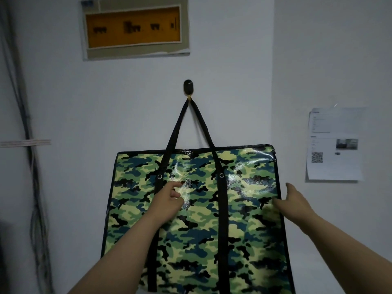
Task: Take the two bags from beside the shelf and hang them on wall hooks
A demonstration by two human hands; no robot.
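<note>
A large camouflage bag (197, 225) with black straps hangs flat against the white wall, its handle looped over a dark oval wall hook (188, 87). My left hand (169, 197) rests on the bag's front near the left strap, fingers loosely curled, one finger pointing out. My right hand (292, 202) lies open on the bag's right edge with the fingers spread. Neither hand grips anything. Only one bag is in view.
A framed orange panel (135, 28) is mounted high on the wall above the hook. Cables (31, 187) run down the left side. A printed paper sheet (335, 145) is stuck on the right wall past the corner.
</note>
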